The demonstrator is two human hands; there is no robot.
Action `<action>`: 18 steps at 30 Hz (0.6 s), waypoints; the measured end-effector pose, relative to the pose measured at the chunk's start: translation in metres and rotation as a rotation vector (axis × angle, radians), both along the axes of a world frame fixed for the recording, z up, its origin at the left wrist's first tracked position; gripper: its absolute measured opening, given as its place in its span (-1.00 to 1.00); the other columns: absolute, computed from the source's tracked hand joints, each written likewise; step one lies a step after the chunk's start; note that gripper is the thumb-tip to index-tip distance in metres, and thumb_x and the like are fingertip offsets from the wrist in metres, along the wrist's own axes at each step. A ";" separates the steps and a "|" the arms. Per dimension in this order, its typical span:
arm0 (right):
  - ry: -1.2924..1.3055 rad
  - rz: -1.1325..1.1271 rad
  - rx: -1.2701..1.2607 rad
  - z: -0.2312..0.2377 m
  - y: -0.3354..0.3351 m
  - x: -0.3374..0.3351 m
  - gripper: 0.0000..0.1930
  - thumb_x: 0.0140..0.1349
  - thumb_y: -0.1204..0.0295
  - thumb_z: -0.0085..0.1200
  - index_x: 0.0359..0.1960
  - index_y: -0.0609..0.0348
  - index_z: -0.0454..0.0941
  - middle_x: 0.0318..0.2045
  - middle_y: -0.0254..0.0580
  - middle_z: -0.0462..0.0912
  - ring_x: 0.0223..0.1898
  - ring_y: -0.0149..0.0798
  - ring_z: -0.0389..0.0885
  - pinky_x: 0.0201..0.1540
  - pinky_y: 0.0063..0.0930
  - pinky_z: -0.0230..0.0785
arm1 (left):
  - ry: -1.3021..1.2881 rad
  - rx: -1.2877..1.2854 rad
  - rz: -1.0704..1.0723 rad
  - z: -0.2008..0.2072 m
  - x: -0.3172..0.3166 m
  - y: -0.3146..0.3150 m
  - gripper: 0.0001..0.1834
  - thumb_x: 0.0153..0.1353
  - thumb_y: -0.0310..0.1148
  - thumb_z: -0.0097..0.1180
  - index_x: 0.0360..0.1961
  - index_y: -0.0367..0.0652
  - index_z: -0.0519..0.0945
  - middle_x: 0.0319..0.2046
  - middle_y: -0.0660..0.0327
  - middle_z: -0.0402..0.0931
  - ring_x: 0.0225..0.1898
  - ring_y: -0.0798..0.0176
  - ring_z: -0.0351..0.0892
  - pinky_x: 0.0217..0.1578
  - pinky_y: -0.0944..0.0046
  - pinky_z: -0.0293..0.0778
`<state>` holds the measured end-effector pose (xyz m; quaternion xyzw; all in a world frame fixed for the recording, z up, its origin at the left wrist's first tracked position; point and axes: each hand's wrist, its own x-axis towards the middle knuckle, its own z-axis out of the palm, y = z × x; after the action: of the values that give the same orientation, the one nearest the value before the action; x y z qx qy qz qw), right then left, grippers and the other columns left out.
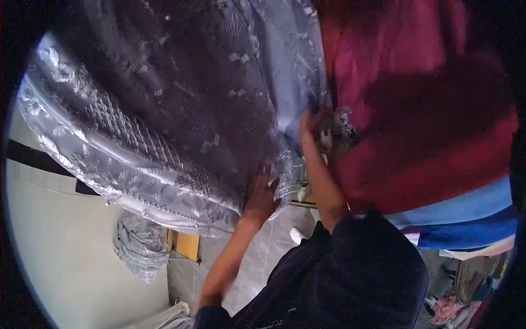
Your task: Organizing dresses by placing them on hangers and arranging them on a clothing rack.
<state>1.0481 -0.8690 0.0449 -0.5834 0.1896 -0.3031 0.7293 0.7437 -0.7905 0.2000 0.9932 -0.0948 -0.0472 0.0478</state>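
Observation:
A wide grey-lavender cloth [208,109] with silvery embroidery and a scalloped border spreads across the left and middle. My left hand [262,194] rests on it near its lower edge, fingers apart and lying flat. Farther up and to the right, my right hand [307,130] is at the cloth's right edge, beside a bluish smooth fold [290,60]. Motion blurs that hand, so its fingers and anything in them cannot be made out. Close to the right hand are small pale metallic parts [327,137], partly hidden between the cloths.
Dark red cloth [422,109] covers the right side, with light blue [460,203] and dark blue fabric [466,233] below it. A silvery bundle [139,247] sits by a yellow-orange panel [188,246] at lower left. Grey tiled floor [235,268] shows beneath; loose fabrics [452,310] lie lower right.

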 end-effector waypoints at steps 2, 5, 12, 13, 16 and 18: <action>0.055 0.067 -0.196 -0.023 -0.027 -0.032 -0.38 0.26 0.33 0.01 0.33 0.32 0.22 0.29 0.20 0.32 0.33 0.02 0.25 0.37 -0.19 0.04 | -0.033 -0.048 -0.066 -0.003 0.011 -0.027 -0.41 0.07 -0.15 0.26 0.14 -0.14 0.53 0.41 -0.15 -0.04 0.48 -0.18 -0.26 0.42 -0.27 -0.35; -0.160 0.368 -0.164 0.114 0.032 -0.169 -0.44 0.42 0.30 -0.12 0.38 0.27 0.14 0.39 0.09 0.17 0.44 -0.06 0.05 0.43 -0.20 -0.15 | -0.047 -0.195 0.086 -0.075 -0.015 0.003 -0.35 0.10 -0.13 0.20 0.22 -0.15 0.43 0.38 -0.16 0.03 0.43 -0.20 -0.11 0.40 -0.29 -0.30; -0.579 0.837 -0.624 0.171 0.025 -0.192 -0.31 0.30 0.33 0.00 0.44 0.16 0.05 0.44 0.07 0.04 0.47 0.09 -0.08 0.45 -0.10 -0.23 | 0.333 -0.084 -0.204 -0.013 -0.042 -0.039 -0.34 0.20 0.00 0.10 0.20 -0.24 0.43 0.25 -0.09 0.32 0.32 -0.17 0.20 0.34 -0.06 0.07; -0.517 0.999 -0.616 0.149 0.031 -0.185 -0.29 0.27 0.31 0.04 0.44 0.14 0.06 0.43 0.09 0.06 0.45 0.09 -0.03 0.44 -0.08 -0.17 | 0.442 -0.179 -0.248 0.031 -0.054 -0.047 -0.37 0.21 -0.01 0.12 0.20 -0.20 0.44 0.25 -0.10 0.33 0.31 -0.18 0.23 0.34 -0.06 0.08; -0.352 1.137 -0.053 0.036 0.022 -0.159 -0.25 0.22 0.23 0.09 0.42 0.15 0.10 0.39 0.09 0.17 0.41 0.07 0.09 0.41 -0.08 -0.06 | 0.314 -0.585 -0.400 0.156 -0.070 -0.076 -0.48 0.18 -0.10 0.20 0.14 -0.05 0.54 0.23 -0.05 0.38 0.26 -0.21 0.31 0.31 -0.18 0.10; -0.422 0.842 -0.359 0.071 0.017 -0.172 -0.33 0.27 0.19 0.06 0.37 0.17 0.18 0.32 0.10 0.27 0.33 0.08 0.23 0.36 -0.13 0.05 | -0.320 -0.240 -0.441 0.222 -0.069 -0.061 -0.51 0.13 -0.20 0.23 0.11 0.02 0.56 0.26 0.04 0.36 0.35 -0.18 0.19 0.33 -0.28 -0.03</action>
<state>0.8765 -0.8521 0.1155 -0.6517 -0.2688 -0.1219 0.6987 0.6744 -0.8514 0.4224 0.9307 -0.3196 0.1125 0.1379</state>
